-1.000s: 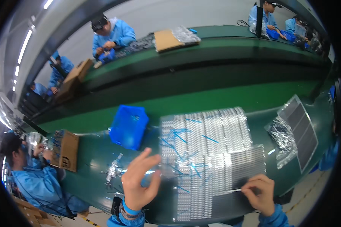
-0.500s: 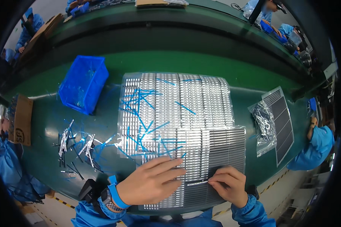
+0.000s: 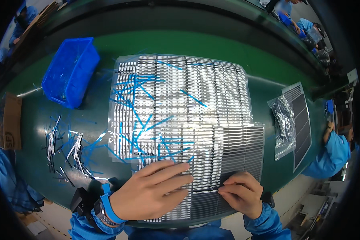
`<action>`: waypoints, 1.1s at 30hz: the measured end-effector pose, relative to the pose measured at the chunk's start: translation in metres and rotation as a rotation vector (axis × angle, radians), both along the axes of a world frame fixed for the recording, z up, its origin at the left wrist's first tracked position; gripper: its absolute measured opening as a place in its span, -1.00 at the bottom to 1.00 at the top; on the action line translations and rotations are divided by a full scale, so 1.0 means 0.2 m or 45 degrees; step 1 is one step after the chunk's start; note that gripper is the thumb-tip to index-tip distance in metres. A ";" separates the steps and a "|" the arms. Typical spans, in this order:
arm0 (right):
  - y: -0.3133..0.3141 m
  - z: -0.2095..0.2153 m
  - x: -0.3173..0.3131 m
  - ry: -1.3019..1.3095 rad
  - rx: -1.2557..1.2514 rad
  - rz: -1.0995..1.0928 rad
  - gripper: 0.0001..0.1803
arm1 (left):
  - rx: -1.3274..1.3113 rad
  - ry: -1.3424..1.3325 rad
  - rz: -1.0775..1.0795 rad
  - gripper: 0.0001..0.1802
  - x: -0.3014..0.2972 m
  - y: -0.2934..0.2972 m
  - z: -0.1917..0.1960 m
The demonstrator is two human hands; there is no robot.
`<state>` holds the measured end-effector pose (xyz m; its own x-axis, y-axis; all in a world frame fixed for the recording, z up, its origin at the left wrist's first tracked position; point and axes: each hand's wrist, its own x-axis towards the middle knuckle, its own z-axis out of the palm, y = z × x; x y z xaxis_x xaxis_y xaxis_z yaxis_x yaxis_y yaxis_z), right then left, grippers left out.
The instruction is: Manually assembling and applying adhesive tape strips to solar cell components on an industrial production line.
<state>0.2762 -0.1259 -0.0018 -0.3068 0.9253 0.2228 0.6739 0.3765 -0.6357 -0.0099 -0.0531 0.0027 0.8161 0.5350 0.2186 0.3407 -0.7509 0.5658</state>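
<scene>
My left hand lies flat with its fingers stretched over the nearer sheet of narrow strips, holding nothing. My right hand pinches the right end of a thin white strip with dark marks. That strip lies nearly level along the lower edge of the strip rows, where dark lined backing begins. Thin blue strips are scattered over the sheet, just beyond my left fingers. Another sheet of strips lies behind, partly under the nearer one.
A blue bin stands at the far left, with loose cut strips nearer me. A cardboard box sits at the left edge. On the right lie a clear bag of strips and a dark lined sheet. A co-worker's sleeve reaches in there.
The pinched strip has gone from slightly tilted to nearly level, close against the rows above it. My left hand stays flat on the sheet. The whole view has shifted.
</scene>
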 end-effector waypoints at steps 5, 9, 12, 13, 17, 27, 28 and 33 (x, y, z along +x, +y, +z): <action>0.00 -0.01 0.01 -0.011 -0.005 -0.015 -0.72 | -0.022 -0.015 -0.009 -0.83 0.01 0.01 -0.02; 0.00 0.00 0.00 -0.022 -0.011 -0.011 -0.71 | -0.036 -0.009 -0.007 -0.82 0.00 0.01 0.00; 0.00 0.00 0.00 -0.028 -0.028 -0.016 -0.72 | -0.038 -0.011 -0.011 -0.82 0.00 0.01 -0.01; 0.00 0.00 0.00 -0.027 -0.027 -0.017 -0.72 | -0.038 -0.009 -0.013 -0.82 0.01 0.01 -0.01; 0.01 0.01 0.00 -0.039 -0.019 -0.015 -0.74 | -0.044 -0.005 -0.009 -0.82 0.00 0.01 0.00; 0.00 0.01 -0.01 -0.044 -0.035 -0.029 -0.71 | -0.062 -0.024 0.001 -0.81 0.00 0.00 -0.01; 0.00 0.01 -0.01 -0.043 -0.035 -0.029 -0.71 | -0.062 -0.024 0.000 -0.81 0.00 0.00 -0.01; 0.00 0.01 -0.01 -0.024 -0.049 -0.033 -0.73 | -0.061 -0.038 0.001 -0.81 0.01 0.01 -0.01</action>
<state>0.2746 -0.1255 0.0000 -0.2862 0.9409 0.1811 0.6950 0.3339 -0.6367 -0.0087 -0.0513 0.0012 0.8091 0.5460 0.2172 0.3237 -0.7226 0.6108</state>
